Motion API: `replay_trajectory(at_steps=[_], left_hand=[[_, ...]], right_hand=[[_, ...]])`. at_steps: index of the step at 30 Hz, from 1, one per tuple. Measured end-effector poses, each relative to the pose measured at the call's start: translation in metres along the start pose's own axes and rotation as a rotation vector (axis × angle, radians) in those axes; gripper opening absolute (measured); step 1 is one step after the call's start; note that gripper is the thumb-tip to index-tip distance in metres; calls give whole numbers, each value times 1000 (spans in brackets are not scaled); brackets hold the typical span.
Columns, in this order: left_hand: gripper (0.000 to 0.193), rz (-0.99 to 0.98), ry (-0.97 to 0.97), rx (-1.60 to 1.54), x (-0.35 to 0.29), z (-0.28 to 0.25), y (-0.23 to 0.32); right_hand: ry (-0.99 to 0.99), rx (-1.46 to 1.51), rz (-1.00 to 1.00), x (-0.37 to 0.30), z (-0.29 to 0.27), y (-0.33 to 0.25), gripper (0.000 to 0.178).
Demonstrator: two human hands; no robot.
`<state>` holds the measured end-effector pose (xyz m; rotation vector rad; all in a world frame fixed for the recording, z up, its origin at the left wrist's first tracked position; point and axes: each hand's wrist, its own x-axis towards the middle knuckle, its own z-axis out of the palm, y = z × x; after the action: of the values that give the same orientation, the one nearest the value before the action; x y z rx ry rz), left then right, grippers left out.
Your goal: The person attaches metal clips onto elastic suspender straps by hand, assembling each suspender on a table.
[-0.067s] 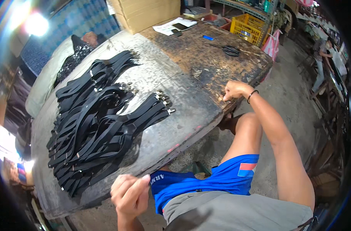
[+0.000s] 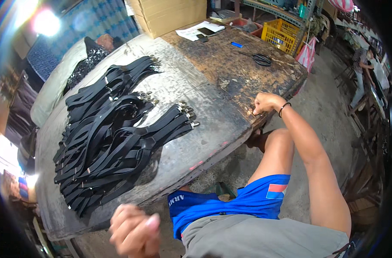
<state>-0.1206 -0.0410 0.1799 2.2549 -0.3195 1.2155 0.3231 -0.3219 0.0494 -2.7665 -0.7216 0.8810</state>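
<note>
Black suspenders (image 2: pixel 114 133) with metal clips lie in overlapping bundles on the grey worktable (image 2: pixel 196 146), left of centre. My left hand (image 2: pixel 136 232) hovers over the table's near edge, below the bundles. Its fingers are curled in and somewhat blurred, and nothing shows in them. At the table's right edge, my right hand (image 2: pixel 267 103) rests as a fist on the worn brown wooden part, with a dark band around the wrist. Neither hand touches the suspenders.
Black-handled scissors (image 2: pixel 261 59), a small blue object (image 2: pixel 237 44), papers (image 2: pixel 188 33) and a phone (image 2: pixel 206 31) lie farther back. A cardboard box (image 2: pixel 170 17) stands at the back, near a yellow crate (image 2: pixel 280 35). Another person (image 2: pixel 360 71) works at far right.
My left hand has moved slightly down and left, away from my shorts. My right fist stays on the table edge while the whole view shifts a little.
</note>
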Motion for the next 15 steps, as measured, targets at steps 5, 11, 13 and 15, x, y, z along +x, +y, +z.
replay_trajectory(at_steps=[5, 11, 13, 15], left_hand=[[13, 264, 340, -105, 21, -62, 47], [15, 220, 176, -497, 33, -68, 71], [19, 146, 135, -402, 28, -70, 73], [21, 95, -29, -356, 56, -70, 79]], right_hand=[[51, -11, -103, -3, -9, -11, 23], [669, 313, -252, -39, -34, 68, 19], [846, 349, -197, -67, -35, 84, 18], [967, 476, -148, -84, -23, 121, 17]])
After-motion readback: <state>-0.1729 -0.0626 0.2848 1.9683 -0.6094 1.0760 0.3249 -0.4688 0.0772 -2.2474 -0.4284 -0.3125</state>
